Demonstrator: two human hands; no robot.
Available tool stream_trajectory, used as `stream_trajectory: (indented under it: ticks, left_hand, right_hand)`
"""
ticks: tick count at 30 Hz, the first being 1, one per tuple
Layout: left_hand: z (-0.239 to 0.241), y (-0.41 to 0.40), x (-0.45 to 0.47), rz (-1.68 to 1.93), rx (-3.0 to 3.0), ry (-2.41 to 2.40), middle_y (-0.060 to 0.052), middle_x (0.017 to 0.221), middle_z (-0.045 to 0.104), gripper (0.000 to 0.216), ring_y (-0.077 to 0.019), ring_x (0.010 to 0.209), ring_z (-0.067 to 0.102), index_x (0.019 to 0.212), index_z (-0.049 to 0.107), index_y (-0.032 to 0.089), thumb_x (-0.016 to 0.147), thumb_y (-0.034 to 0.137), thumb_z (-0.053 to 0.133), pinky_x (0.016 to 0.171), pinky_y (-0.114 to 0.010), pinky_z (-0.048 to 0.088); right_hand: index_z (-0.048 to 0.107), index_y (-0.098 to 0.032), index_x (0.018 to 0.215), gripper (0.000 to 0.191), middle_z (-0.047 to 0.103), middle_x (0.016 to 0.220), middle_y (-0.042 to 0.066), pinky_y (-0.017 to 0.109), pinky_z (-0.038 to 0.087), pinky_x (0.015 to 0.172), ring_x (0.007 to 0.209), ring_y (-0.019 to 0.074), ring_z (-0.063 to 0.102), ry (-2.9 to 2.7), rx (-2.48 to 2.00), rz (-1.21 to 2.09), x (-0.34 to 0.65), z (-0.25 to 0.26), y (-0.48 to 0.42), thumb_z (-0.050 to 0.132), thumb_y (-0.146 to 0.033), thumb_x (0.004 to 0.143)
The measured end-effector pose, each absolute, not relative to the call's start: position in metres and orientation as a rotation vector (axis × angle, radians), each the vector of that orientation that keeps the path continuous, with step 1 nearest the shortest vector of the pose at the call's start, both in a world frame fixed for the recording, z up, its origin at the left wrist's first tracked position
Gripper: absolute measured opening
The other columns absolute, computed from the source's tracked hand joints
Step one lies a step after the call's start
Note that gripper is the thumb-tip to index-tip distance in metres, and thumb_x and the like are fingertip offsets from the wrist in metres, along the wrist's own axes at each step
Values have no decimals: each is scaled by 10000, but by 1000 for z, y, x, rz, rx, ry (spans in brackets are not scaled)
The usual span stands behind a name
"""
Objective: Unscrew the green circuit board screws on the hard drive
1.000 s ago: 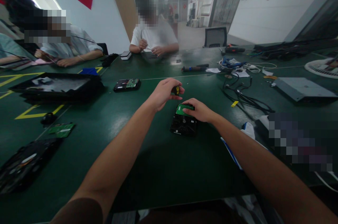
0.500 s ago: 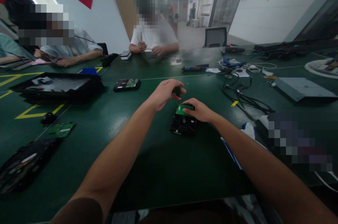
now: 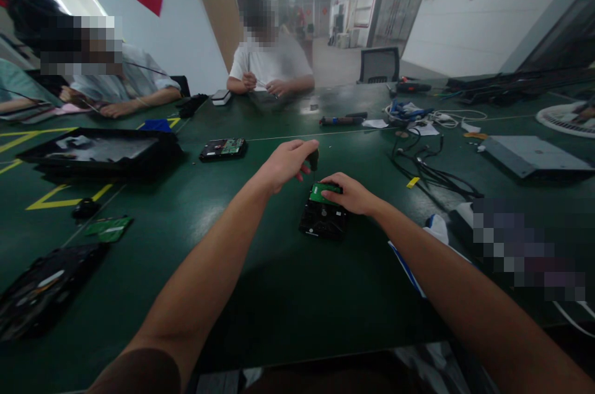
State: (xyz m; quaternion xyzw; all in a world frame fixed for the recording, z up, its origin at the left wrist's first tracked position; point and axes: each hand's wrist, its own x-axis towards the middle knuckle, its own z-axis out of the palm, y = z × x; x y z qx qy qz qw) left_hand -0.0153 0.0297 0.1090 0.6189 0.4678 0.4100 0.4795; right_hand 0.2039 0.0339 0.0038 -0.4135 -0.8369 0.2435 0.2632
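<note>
A black hard drive (image 3: 324, 218) lies flat on the green table, its green circuit board (image 3: 320, 193) facing up at the far end. My right hand (image 3: 346, 191) grips the drive's far right side, with the thumb over the board. In my left hand (image 3: 292, 163) is a screwdriver (image 3: 315, 160) with a dark handle, held upright. Its thin shaft points down at the far left corner of the board; whether the tip touches a screw cannot be made out.
Left of my arms lie another hard drive (image 3: 223, 149), a loose circuit board (image 3: 109, 228), an opened black device (image 3: 46, 285) and a black tray (image 3: 102, 149). Cables (image 3: 425, 171) and a grey metal box (image 3: 539, 155) are on the right. Co-workers (image 3: 272, 62) sit across the table.
My left hand has turned slightly and its fingers have closed in, so the screwdriver now stands upright with its shaft showing. My right hand and the hard drive have stayed put.
</note>
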Motion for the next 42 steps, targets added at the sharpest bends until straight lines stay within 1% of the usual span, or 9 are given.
stream_trajectory:
  ticks: [4, 7, 10, 15, 19, 27, 30, 35, 42]
  left_hand:
    - [114, 23, -13, 930, 1331, 1018, -100, 956, 712, 291, -203, 653, 730, 961, 637, 185, 905, 467, 687, 578, -310, 546]
    - [115, 21, -11, 916, 1227, 929, -128, 978, 739, 230, -229, 747, 758, 938, 645, 160, 909, 388, 638, 712, -362, 615]
    - [113, 24, -13, 911, 1145, 883, -149, 984, 752, 224, -242, 811, 764, 921, 665, 142, 897, 359, 619, 807, -395, 622]
    - [110, 29, -18, 852, 1165, 874, -154, 1026, 750, 317, -222, 804, 753, 941, 691, 133, 898, 445, 658, 743, -334, 607]
    - [111, 28, -20, 830, 1214, 896, -139, 1014, 740, 336, -203, 778, 746, 985, 707, 135, 887, 457, 708, 713, -312, 599]
    - [112, 27, -21, 813, 1050, 828, -140, 987, 742, 253, -269, 872, 777, 961, 664, 150, 888, 392, 685, 848, -415, 626]
    - [111, 29, -23, 832, 1026, 853, -158, 1007, 753, 258, -273, 866, 776, 948, 661, 155, 868, 398, 687, 806, -399, 625]
    - [112, 30, -27, 828, 1104, 913, -152, 1021, 749, 287, -237, 792, 752, 945, 705, 145, 821, 404, 714, 692, -338, 611]
    - [112, 29, -24, 843, 1074, 873, -145, 979, 734, 216, -259, 836, 766, 941, 666, 163, 840, 349, 711, 813, -407, 625]
  right_hand:
    - [693, -244, 1263, 344, 689, 1198, 91, 465, 518, 1000, 1134, 264, 636, -2250, -1147, 649, 204, 1, 34, 677, -369, 943]
    - [686, -235, 1267, 353, 683, 1217, 97, 462, 518, 1008, 1137, 262, 640, -2238, -1136, 648, 204, -1, 35, 682, -363, 938]
    - [685, -225, 1268, 352, 681, 1236, 107, 467, 511, 1027, 1158, 265, 635, -2244, -1102, 656, 205, -1, 35, 677, -359, 943]
    - [685, -237, 1260, 333, 677, 1232, 100, 476, 514, 1027, 1147, 261, 636, -2252, -1117, 662, 204, 1, 35, 673, -357, 950]
    - [688, -247, 1253, 324, 681, 1210, 91, 472, 509, 1036, 1137, 254, 638, -2254, -1131, 659, 204, 1, 35, 678, -365, 951]
    - [683, -242, 1258, 339, 669, 1208, 96, 450, 531, 978, 1113, 254, 637, -2259, -1163, 644, 204, 1, 34, 684, -363, 941]
    - [677, -246, 1267, 341, 667, 1216, 94, 456, 524, 999, 1128, 252, 632, -2265, -1151, 644, 205, 0, 35, 675, -371, 950]
    - [676, -233, 1270, 343, 670, 1217, 100, 465, 514, 1019, 1124, 251, 635, -2275, -1142, 642, 205, 1, 35, 665, -380, 960]
    - [687, -251, 1256, 328, 670, 1225, 95, 462, 523, 1002, 1129, 254, 635, -2258, -1168, 646, 204, 2, 35, 679, -363, 948]
